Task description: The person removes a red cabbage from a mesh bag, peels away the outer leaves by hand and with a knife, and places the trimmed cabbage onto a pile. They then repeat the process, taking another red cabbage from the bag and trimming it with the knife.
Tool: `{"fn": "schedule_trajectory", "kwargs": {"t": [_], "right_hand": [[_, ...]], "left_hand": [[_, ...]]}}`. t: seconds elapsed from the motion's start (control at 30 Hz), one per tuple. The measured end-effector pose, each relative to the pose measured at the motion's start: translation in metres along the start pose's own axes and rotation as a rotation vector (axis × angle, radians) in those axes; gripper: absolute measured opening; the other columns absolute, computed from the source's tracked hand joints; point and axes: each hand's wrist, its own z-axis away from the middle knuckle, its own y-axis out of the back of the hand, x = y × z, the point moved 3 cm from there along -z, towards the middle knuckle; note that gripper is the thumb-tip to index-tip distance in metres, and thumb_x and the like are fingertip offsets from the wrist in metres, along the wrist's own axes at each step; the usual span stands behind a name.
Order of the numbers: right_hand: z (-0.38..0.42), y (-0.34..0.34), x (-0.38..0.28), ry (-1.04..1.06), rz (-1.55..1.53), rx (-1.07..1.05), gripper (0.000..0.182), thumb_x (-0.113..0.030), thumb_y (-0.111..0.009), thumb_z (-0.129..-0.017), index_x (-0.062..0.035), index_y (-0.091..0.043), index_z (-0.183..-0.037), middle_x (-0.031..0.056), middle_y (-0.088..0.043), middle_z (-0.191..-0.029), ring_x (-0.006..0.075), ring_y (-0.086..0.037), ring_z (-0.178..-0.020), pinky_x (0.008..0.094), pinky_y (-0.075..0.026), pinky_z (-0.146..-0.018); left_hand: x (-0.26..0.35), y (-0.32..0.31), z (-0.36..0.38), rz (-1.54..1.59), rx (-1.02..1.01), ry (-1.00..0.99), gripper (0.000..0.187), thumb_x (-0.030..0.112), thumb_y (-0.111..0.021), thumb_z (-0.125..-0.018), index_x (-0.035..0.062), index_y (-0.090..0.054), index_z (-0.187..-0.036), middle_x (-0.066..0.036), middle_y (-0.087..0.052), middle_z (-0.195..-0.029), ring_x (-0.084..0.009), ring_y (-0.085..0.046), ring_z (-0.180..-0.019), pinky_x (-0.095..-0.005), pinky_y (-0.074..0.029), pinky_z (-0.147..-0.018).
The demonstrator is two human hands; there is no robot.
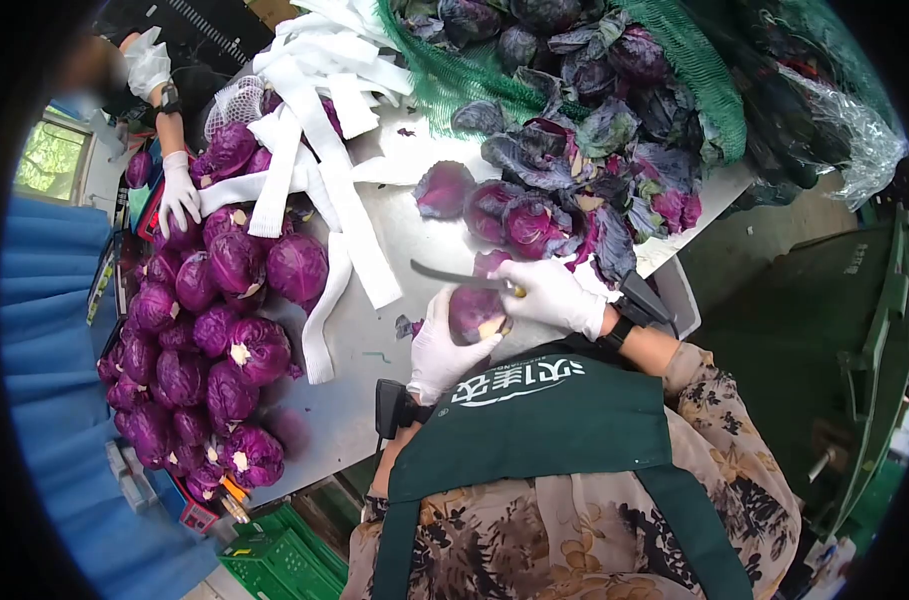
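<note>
My left hand [442,352], in a white glove, is wrapped round a red cabbage [471,310] just above the apron. A pale cut patch shows on the cabbage's lower right. In my gloved right hand [554,298] is a knife with a dark curved blade [452,275] pointing left over the cabbage; a bit of yellow handle shows between the fingers. Beyond my hands lie more red cabbages [534,222] with loose outer leaves [614,240] at their right. The cabbage's underside is hidden by my left hand.
Many trimmed red cabbages [214,330] are heaped at the table's left. White mesh sleeves [339,190] spread across the metal table [369,345]. A green net sack [444,95] holds cabbages at the back. Another person's gloved hand [178,190] touches the heap. Green crates [279,555] stand below.
</note>
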Motion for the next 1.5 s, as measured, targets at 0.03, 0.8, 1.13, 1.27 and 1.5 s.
{"fn": "schedule_trajectory", "kwargs": {"t": [0.03,0.8,1.13,1.27,1.5], "right_hand": [[-0.002,0.0,0.01,-0.007,0.003,0.05,0.024,-0.024,-0.067,-0.08,-0.0083,-0.061,-0.097,0.0132,-0.064,-0.074,0.0301,-0.065,-0.068,0.0387,-0.051,-0.061],[0.006,-0.016,-0.021,0.061,-0.091,-0.28,0.064,-0.037,-0.045,-0.099,-0.0165,-0.015,-0.151,0.0215,-0.061,-0.07,0.0369,-0.062,-0.062,0.0454,-0.047,-0.059],[-0.017,-0.034,0.032,-0.416,-0.841,0.002,0.04,-0.035,-0.048,-0.1,-0.0081,-0.052,-0.13,0.001,-0.054,-0.067,0.0125,-0.05,-0.055,0.028,-0.042,-0.054],[-0.005,-0.029,0.017,-0.291,-0.818,-0.107,0.04,-0.032,-0.048,-0.101,-0.0096,-0.052,-0.134,-0.0034,-0.05,-0.069,0.006,-0.044,-0.061,0.022,-0.04,-0.058],[-0.009,-0.014,0.028,-0.536,-1.078,0.03,0.046,-0.036,-0.05,-0.099,-0.0057,-0.05,-0.134,-0.0056,-0.046,-0.061,0.0054,-0.044,-0.053,0.0211,-0.036,-0.048]], "left_hand": [[-0.001,0.001,0.0,-0.108,0.047,-0.097,0.093,0.031,-0.085,-0.067,0.0014,-0.035,-0.14,-0.021,-0.045,-0.134,-0.0239,-0.05,-0.123,-0.0327,-0.041,-0.102],[-0.011,0.017,0.0,-0.03,0.219,0.022,0.099,0.043,-0.087,-0.063,0.0078,-0.037,-0.141,-0.015,-0.056,-0.124,-0.0248,-0.058,-0.114,-0.0363,-0.047,-0.095],[-0.015,0.016,0.005,-0.012,0.26,0.022,0.098,0.043,-0.086,-0.061,0.0092,-0.039,-0.141,-0.017,-0.056,-0.126,-0.0293,-0.056,-0.117,-0.0375,-0.046,-0.097],[-0.023,0.014,0.012,0.071,0.195,-0.014,0.095,0.036,-0.085,-0.067,0.0059,-0.036,-0.143,-0.017,-0.051,-0.131,-0.0279,-0.052,-0.12,-0.0367,-0.042,-0.101],[-0.027,0.008,0.009,0.36,0.152,0.003,0.084,0.02,-0.078,-0.076,-0.0005,-0.032,-0.143,-0.015,-0.046,-0.134,-0.0228,-0.049,-0.122,-0.034,-0.04,-0.103]]}}
